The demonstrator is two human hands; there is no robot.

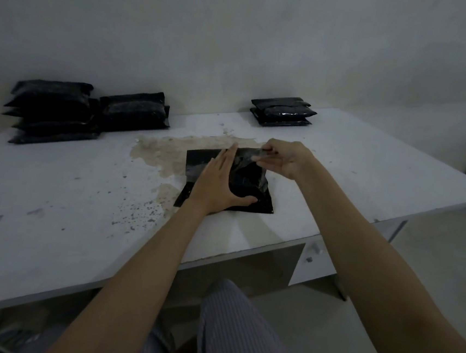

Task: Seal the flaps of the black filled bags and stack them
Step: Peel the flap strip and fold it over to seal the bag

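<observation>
A black filled bag (249, 185) lies flat on the white table (68, 189), near its front edge. My left hand (217, 182) presses down on the bag's left half with straight fingers, thumb along the near side. My right hand (286, 158) pinches the bag's far edge, where a thin shiny strip or flap (249, 153) shows between the fingers. Two piles of black filled bags (53, 110) sit at the back left. A smaller stack of black bags (283, 111) stands at the back right.
A brownish stain (169, 150) and dark specks mark the tabletop around the bag. The wall rises right behind the table. The table's right edge drops off past the right arm, and my striped trouser leg (239, 333) shows below the front edge.
</observation>
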